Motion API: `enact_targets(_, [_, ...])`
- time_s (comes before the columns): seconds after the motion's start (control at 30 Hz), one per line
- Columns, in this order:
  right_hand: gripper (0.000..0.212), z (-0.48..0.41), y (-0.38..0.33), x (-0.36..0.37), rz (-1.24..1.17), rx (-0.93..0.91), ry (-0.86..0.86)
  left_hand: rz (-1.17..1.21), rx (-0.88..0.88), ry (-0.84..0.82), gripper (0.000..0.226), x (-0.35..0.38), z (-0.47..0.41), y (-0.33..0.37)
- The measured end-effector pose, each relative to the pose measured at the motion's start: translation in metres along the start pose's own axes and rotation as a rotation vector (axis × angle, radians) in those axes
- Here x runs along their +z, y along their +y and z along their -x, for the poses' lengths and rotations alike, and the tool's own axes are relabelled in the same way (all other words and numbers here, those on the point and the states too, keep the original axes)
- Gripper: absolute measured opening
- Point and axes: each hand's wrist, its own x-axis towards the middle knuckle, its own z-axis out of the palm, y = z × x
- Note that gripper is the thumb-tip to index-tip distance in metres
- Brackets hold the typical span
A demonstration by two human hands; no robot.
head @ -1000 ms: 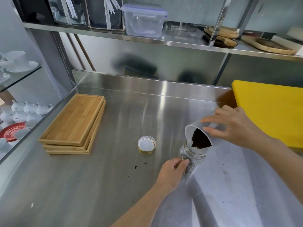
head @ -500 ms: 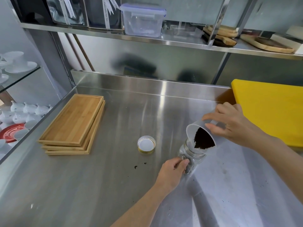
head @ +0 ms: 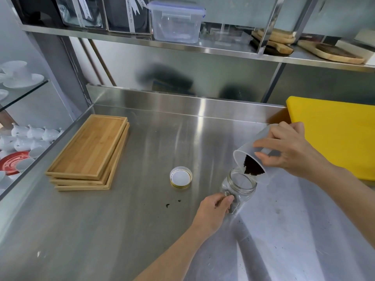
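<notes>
Your left hand [head: 215, 211] closes its grip round the glass jar [head: 239, 189], upright on the tabletop [head: 121, 220]. Your right hand [head: 292, 153] clasps the tilted plastic cup [head: 249, 157], its rim just over the jar's mouth and dark grounds [head: 252, 168] at its lip. A dark patch shows low in the jar.

I am tipping the cup [head: 258, 136] steeper with my right hand [head: 292, 153], and the grounds [head: 252, 167] are sliding toward its lip.
</notes>
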Motion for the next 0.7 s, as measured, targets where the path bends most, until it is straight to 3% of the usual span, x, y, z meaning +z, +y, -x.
enact_targets(0.7, [0.021, -0.0002, -0.0014, -0.0006, 0.001, -0.046, 0.014, -0.034, -0.006, -0.004, 0.035, -0.0019, 0.0012, 0.0036])
